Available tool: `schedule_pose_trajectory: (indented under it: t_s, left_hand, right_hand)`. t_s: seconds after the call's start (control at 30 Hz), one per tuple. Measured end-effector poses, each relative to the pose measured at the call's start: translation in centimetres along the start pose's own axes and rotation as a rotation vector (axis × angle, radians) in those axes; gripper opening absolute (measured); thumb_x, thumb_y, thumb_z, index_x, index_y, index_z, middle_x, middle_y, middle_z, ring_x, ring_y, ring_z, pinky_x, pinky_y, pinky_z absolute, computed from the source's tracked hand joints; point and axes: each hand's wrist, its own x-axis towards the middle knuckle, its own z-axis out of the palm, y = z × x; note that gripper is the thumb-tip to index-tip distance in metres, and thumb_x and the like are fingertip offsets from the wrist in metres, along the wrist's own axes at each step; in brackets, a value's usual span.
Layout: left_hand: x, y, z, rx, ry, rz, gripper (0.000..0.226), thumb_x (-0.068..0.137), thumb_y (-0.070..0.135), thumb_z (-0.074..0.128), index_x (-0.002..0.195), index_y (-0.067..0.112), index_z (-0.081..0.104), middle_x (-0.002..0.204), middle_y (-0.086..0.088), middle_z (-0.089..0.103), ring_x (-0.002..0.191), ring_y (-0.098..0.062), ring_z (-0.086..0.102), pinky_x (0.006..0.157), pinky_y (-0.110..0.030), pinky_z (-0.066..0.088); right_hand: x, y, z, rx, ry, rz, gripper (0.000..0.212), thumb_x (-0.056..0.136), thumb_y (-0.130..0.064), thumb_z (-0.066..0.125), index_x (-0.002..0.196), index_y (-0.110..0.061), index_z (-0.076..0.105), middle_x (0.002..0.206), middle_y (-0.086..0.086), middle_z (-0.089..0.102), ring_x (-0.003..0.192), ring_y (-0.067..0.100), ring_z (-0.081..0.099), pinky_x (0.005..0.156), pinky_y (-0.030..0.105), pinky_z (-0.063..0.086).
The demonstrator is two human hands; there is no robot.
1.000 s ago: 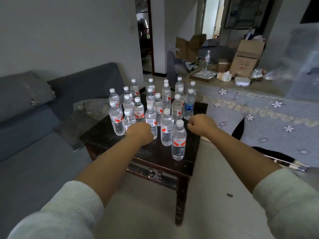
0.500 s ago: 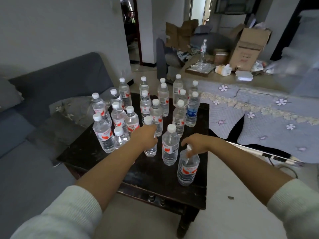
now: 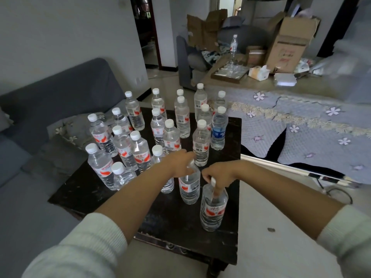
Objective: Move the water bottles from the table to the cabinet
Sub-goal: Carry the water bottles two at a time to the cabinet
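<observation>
Fingers (image 3: 188, 167) of left hand (image 3: 177, 163) curled round neck and cap of a red-label water bottle (image 3: 189, 187) near bench front; cap mostly hidden under the hand, so grip looks closed but can't tell how tight. Bottle upright, base on the bench (image 3: 84, 189), not lifted. Neck grip probably chosen because bottles stand too close for a side grab.

Going left to right: grey sofa (image 3: 60, 93) at far left, touching or just beside bench edge, can't tell which. Left cluster of red-label bottles (image 3: 122, 145) packed near that edge, all upright, white caps on, some touching. One short bottle (image 3: 120, 175) at front of that cluster. Middle rows further back, also upright. Single blue-label bottle (image 3: 218, 131) at right side of the group, near the right edge.

Right hand (image 3: 218, 174) clenched over top of nearest bottle (image 3: 213, 209), fingers wrapped down the neck, bit of white cap showing. Stands at front right corner, upright, base seemingly on the bench. Front two picked first, likely since nearest and clear of the pack.

Patterned blue cover (image 3: 301, 125) over furniture to the right, cardboard boxes (image 3: 289, 37) behind. Cabinet not in view. Task barely started by the look: nearly all bottles on bench. Next likely needs straight-up lifts to avoid knocking neighbours; neck holds could slip if bottles are full.
</observation>
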Motion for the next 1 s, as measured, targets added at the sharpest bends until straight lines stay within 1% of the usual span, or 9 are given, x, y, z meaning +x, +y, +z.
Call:
schedule_pose_trajectory:
  t_s: [0.23, 0.33, 0.4, 0.53, 0.63, 0.7, 0.77, 0.83, 1.0]
  left_hand:
    - [1.7, -0.1, 0.2, 0.018, 0.033, 0.016, 0.042, 0.086, 0.03, 0.062, 0.12, 0.006, 0.054, 0.121, -0.015, 0.056, 0.113, -0.027, 0.052, 0.092, -0.034, 0.042]
    - [2.2, -0.3, -0.3, 0.026, 0.042, 0.082, 0.038, 0.081, 0.027, 0.067, 0.111, 0.005, 0.062, 0.113, -0.014, 0.062, 0.105, -0.026, 0.057, 0.087, -0.033, 0.044]
    - [2.6, -0.2, -0.8, 0.03, 0.021, 0.141, 0.034, 0.079, 0.025, 0.068, 0.107, 0.006, 0.064, 0.11, -0.013, 0.063, 0.095, -0.021, 0.056, 0.082, -0.031, 0.045]
    - [4.0, 1.4, -2.4, 0.056, -0.019, 0.284, 0.032, 0.079, 0.024, 0.069, 0.105, 0.005, 0.064, 0.104, -0.01, 0.063, 0.087, -0.014, 0.05, 0.073, -0.026, 0.04]
    - [4.9, 3.8, -3.4, 0.078, -0.013, 0.443, 0.032, 0.08, 0.027, 0.07, 0.102, 0.004, 0.065, 0.091, -0.006, 0.057, 0.089, -0.019, 0.054, 0.071, -0.025, 0.037]
    - [5.2, 5.8, -3.6, 0.076, -0.003, 0.541, 0.032, 0.078, 0.026, 0.071, 0.1, 0.003, 0.066, 0.088, -0.005, 0.054, 0.087, -0.019, 0.051, 0.066, -0.024, 0.035]
    - [5.3, 8.2, -3.3, 0.084, 0.003, 0.636, 0.034, 0.077, 0.025, 0.072, 0.101, 0.002, 0.066, 0.096, -0.01, 0.061, 0.093, -0.024, 0.056, 0.068, -0.025, 0.038]
    - [5.4, 11.4, -2.6, 0.095, 0.016, 0.728, 0.034, 0.076, 0.025, 0.072, 0.102, 0.003, 0.066, 0.105, -0.012, 0.065, 0.1, -0.026, 0.058, 0.074, -0.026, 0.039]
    - [3.0, 20.8, -0.5, 0.096, 0.016, 0.894, 0.035, 0.076, 0.025, 0.07, 0.104, 0.004, 0.066, 0.104, -0.011, 0.064, 0.104, -0.027, 0.059, 0.079, -0.027, 0.044]
  right_hand:
    - [-0.7, 1.4, -0.4, 0.0, 0.231, -0.047, 0.03, 0.073, -0.017, 0.073, 0.068, -0.026, 0.046, 0.093, 0.001, 0.052, 0.083, 0.016, 0.049, 0.072, 0.029, 0.043]
    - [-1.6, 2.0, -0.2, 0.139, 0.205, -0.001, 0.029, 0.077, -0.012, 0.071, 0.066, -0.025, 0.047, 0.094, 0.003, 0.051, 0.068, 0.012, 0.052, 0.055, 0.019, 0.049]
    - [-2.3, 2.1, 0.0, 0.174, 0.192, 0.046, 0.02, 0.078, -0.011, 0.069, 0.075, -0.018, 0.051, 0.089, 0.0, 0.049, 0.061, 0.008, 0.049, 0.042, 0.012, 0.043]
    - [-3.7, 1.7, 0.9, 0.207, 0.278, 0.138, 0.022, 0.075, -0.009, 0.07, 0.082, -0.014, 0.05, 0.082, -0.001, 0.046, 0.068, 0.015, 0.052, 0.044, 0.017, 0.043]
    - [-6.0, 2.2, 2.2, 0.235, 0.408, 0.28, 0.026, 0.071, -0.01, 0.07, 0.07, -0.02, 0.047, 0.072, -0.001, 0.047, 0.07, 0.025, 0.057, 0.056, 0.031, 0.046]
    - [-8.4, 2.4, 3.2, 0.234, 0.5, 0.384, 0.022, 0.071, -0.012, 0.07, 0.077, -0.019, 0.05, 0.083, 0.003, 0.049, 0.082, 0.028, 0.055, 0.067, 0.033, 0.042]
    - [-11.1, 2.4, 4.5, 0.269, 0.6, 0.502, 0.02, 0.074, -0.013, 0.07, 0.09, -0.014, 0.057, 0.09, 0.003, 0.046, 0.084, 0.019, 0.044, 0.067, 0.026, 0.032]
    - [-14.2, 2.5, 6.4, 0.377, 0.706, 0.622, 0.02, 0.074, -0.012, 0.069, 0.089, -0.016, 0.056, 0.089, 0.002, 0.045, 0.084, 0.017, 0.04, 0.062, 0.027, 0.029]
    - [-21.7, 2.7, 11.7, 0.608, 0.904, 1.022, 0.033, 0.074, -0.02, 0.071, 0.103, -0.007, 0.064, 0.087, 0.001, 0.049, 0.087, 0.02, 0.048, 0.063, 0.024, 0.035]
